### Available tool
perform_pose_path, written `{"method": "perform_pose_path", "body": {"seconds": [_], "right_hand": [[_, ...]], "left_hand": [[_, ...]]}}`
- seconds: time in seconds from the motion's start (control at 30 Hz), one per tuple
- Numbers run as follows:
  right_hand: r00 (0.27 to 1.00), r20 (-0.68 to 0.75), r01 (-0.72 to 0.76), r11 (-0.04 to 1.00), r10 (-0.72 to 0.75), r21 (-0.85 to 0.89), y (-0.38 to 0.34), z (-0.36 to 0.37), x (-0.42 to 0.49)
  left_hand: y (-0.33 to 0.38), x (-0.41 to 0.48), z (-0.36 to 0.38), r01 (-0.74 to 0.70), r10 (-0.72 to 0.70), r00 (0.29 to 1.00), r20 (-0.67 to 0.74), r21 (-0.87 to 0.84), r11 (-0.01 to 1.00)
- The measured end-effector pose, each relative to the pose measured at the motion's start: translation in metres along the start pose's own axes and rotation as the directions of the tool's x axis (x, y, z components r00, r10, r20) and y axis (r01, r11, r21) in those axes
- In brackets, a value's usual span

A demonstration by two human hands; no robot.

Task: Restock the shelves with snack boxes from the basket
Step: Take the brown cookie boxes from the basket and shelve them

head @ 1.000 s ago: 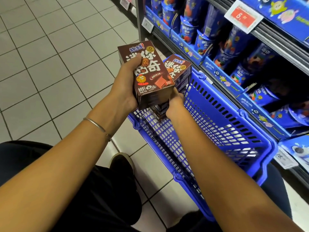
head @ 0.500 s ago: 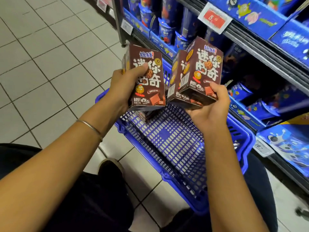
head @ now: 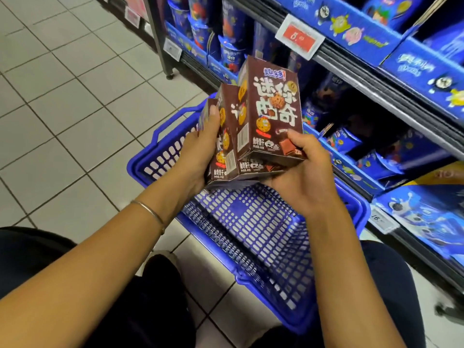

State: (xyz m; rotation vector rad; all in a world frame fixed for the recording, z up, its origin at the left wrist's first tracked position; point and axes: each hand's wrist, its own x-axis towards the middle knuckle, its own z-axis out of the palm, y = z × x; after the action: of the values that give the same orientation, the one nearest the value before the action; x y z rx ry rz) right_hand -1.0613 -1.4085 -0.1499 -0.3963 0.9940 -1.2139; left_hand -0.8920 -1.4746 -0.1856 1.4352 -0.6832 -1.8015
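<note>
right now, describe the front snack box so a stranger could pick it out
Above the blue plastic basket, a bunch of brown cardboard snack boxes is held. It is the rightmost box, under the right hand's thumb. Only its whole white-lettered front shows.

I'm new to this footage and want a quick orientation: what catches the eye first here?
The brown snack boxes stand out first, held together at the centre by the left hand and right hand. Below them sits the blue basket on the tiled floor. To the right run shelves of blue packs, with a red price tag on the rail.
</note>
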Motion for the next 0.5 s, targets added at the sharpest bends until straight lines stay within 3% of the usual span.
{"method": "perform_pose_path", "body": {"seconds": [0.3,0.5], "right_hand": [[0.999,-0.040,-0.015,1.000,0.016,0.022,0.015,-0.003,0.012],[1.000,-0.006,0.004,0.994,-0.003,0.108,0.015,-0.015,0.019]], "left_hand": [[-0.019,0.014,0.008,-0.033,0.036,0.996,-0.084,0.043,0.999],[-0.015,0.016,0.017,-0.015,0.014,1.000,0.004,0.024,1.000]]}}
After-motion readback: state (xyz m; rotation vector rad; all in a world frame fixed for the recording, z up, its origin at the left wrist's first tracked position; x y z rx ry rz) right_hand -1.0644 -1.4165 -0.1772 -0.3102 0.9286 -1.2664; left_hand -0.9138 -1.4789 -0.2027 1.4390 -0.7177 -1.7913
